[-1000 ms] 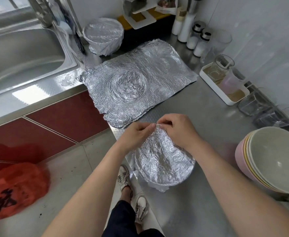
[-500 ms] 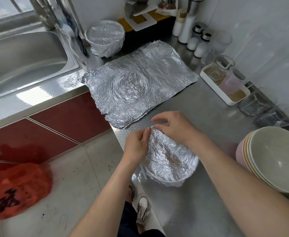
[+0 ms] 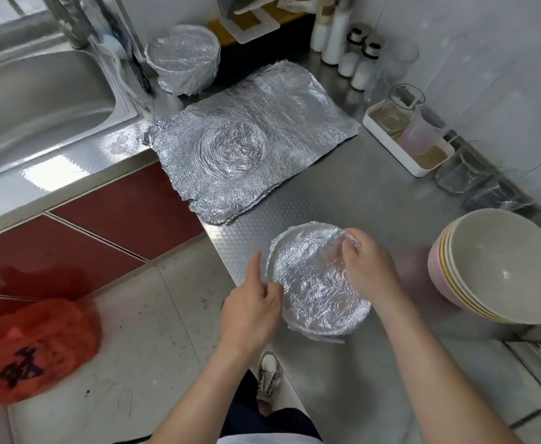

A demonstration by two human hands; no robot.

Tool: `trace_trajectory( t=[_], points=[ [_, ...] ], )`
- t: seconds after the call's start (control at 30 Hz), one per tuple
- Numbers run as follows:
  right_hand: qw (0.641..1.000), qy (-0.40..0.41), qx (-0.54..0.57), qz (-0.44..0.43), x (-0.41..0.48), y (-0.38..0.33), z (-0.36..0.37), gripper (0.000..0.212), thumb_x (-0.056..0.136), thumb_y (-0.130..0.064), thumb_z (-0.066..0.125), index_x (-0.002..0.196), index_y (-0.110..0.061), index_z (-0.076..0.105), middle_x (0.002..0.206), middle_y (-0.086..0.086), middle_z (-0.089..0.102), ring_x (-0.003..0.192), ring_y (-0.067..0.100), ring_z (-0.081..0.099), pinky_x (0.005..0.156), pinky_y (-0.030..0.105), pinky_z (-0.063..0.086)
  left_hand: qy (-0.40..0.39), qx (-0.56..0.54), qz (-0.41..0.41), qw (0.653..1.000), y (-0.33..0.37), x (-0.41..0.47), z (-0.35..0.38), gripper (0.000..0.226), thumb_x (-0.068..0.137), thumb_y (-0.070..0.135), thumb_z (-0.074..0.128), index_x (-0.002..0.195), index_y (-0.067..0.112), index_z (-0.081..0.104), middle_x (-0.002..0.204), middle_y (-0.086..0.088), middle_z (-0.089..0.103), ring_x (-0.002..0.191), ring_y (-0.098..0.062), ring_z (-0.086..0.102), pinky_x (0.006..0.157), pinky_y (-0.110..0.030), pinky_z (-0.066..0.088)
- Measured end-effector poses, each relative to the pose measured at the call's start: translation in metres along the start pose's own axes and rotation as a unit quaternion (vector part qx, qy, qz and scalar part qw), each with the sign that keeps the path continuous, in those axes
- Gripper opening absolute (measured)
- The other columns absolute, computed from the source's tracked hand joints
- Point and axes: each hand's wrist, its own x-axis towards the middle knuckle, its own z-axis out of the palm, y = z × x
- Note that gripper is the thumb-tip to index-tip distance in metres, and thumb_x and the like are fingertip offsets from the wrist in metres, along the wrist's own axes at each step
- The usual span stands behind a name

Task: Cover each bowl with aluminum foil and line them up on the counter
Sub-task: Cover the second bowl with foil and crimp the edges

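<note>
Two hands on the foil-wrapped bowl (image 3: 317, 283), which sits on the steel bench (image 3: 375, 193) close to the front edge. The foil's crinkled tight across the top and tucked down around the rim, with a little flap poking out on the near side.

The right hand (image 3: 370, 274) comes in over the far right part of the rim, fingers curled down over the edge, so that grip is clamped on the bowl's foil-covered rim. The left hand (image 3: 250, 302) is against the left side of the bowl. One finger sticks straight out away from the person and the others are bent in against the foil edge. Honestly can't tell if that grip is actually pinching the foil or just touching it.

Off to the right, not touching it, there's a stack of bowls (image 3: 503, 270) with no foil, off-white on top and pink at the bottom. Further back a pile of loose foil sheets (image 3: 250, 149) lies flat, with a round dent pressed into the top one. Behind that, next to the sink (image 3: 38, 100), is a finished bowl (image 3: 182, 59), already wrapped.

White tray (image 3: 387, 144) with a glass jar in it along the wall, shakers (image 3: 362, 75) at the back, red plastic bag (image 3: 32, 347) down on the floor.
</note>
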Motion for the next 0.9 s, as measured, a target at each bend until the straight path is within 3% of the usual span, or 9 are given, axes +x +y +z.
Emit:
trace_trajectory(
  t=[0.13,0.3,0.4,0.5,0.57,0.73,0.8,0.87,0.9],
  points=[
    [0.999,0.004,-0.037,-0.027,0.01,-0.011,0.005,0.032,0.102,-0.022,0.035,0.122,-0.016,0.06,0.122,0.008,0.064,0.11,0.03,0.056,0.089,0.035,0.043,0.034,0.074,-0.007,0.997,0.006,0.007,-0.01,0.053,0.1,0.044,0.035,0.15,0.03,0.025,0.115,0.006,0.065,0.109,-0.022,0.06,0.087,-0.034,0.045],
    [0.986,-0.05,-0.076,-0.136,0.028,-0.033,0.007,0.028,0.101,-0.021,0.04,0.112,-0.014,0.065,0.107,0.007,0.069,0.096,0.027,0.06,0.08,0.035,0.047,0.048,-0.101,0.045,0.993,0.015,0.037,-0.01,0.051,0.103,0.031,0.043,0.151,0.022,0.03,0.152,0.005,0.037,0.134,-0.009,0.037,0.101,-0.019,0.024],
    [0.976,-0.079,-0.101,-0.174,0.04,-0.043,0.011,0.026,0.101,-0.02,0.042,0.11,-0.014,0.065,0.104,0.006,0.069,0.092,0.024,0.06,0.073,0.031,0.044,0.077,-0.133,0.035,0.987,0.011,0.048,-0.004,0.043,0.103,0.024,0.044,0.146,0.02,0.041,0.141,0.005,0.051,0.128,-0.013,0.047,0.098,-0.02,0.032],
    [0.965,-0.082,-0.13,-0.21,0.047,-0.05,0.014,0.025,0.101,-0.021,0.044,0.11,-0.016,0.066,0.103,0.005,0.07,0.092,0.026,0.062,0.075,0.034,0.048,0.121,-0.138,0.032,0.983,0.008,0.045,0.004,0.035,0.103,0.02,0.041,0.137,0.018,0.052,0.096,0.018,0.062,0.093,-0.002,0.06,0.076,-0.019,0.039],
    [0.958,-0.09,-0.15,-0.228,0.053,-0.058,0.018,0.024,0.1,-0.021,0.045,0.111,-0.017,0.066,0.103,0.003,0.069,0.093,0.025,0.062,0.075,0.034,0.048,0.153,-0.155,0.019,0.976,0.007,0.042,0.007,0.035,0.103,0.016,0.04,0.135,0.018,0.053,0.085,0.019,0.06,0.074,0.007,0.057,0.064,-0.012,0.038],
    [0.94,-0.095,-0.193,-0.264,0.062,-0.07,0.021,0.029,0.1,-0.03,0.045,0.126,-0.03,0.059,0.13,-0.008,0.059,0.124,0.014,0.049,0.108,0.043,0.027,0.219,-0.189,-0.034,0.957,0.014,0.032,0.017,0.04,0.102,0.012,0.036,0.139,0.02,0.048,0.076,0.008,0.061,0.058,0.006,0.054,0.057,-0.008,0.039],
    [0.966,-0.04,-0.126,-0.221,0.057,-0.06,0.008,0.037,0.099,-0.03,0.046,0.136,-0.028,0.05,0.145,-0.008,0.045,0.136,0.011,0.037,0.114,0.043,0.022,0.225,-0.215,-0.042,0.95,0.016,0.026,0.022,0.04,0.102,0.013,0.034,0.14,0.023,0.045,0.091,0.001,0.066,0.072,0.002,0.06,0.068,-0.013,0.045],
    [0.988,0.064,0.065,-0.124,0.042,-0.04,-0.007,0.039,0.098,-0.021,0.048,0.137,-0.019,0.051,0.143,-0.002,0.049,0.131,0.012,0.044,0.109,0.031,0.032,0.223,-0.234,-0.051,0.945,0.018,0.02,0.023,0.041,0.102,0.014,0.035,0.141,0.024,0.042,0.13,-0.001,0.059,0.108,-0.011,0.059,0.094,-0.029,0.045],
    [0.972,0.12,0.194,-0.058,0.032,-0.029,-0.01,0.037,0.097,-0.015,0.049,0.134,-0.013,0.054,0.138,0.002,0.054,0.126,0.012,0.049,0.102,0.021,0.038,0.223,-0.243,-0.061,0.942,0.018,0.02,0.02,0.041,0.102,0.014,0.037,0.142,0.023,0.041,0.138,0.001,0.053,0.116,-0.01,0.052,0.098,-0.028,0.04]
  ],
)
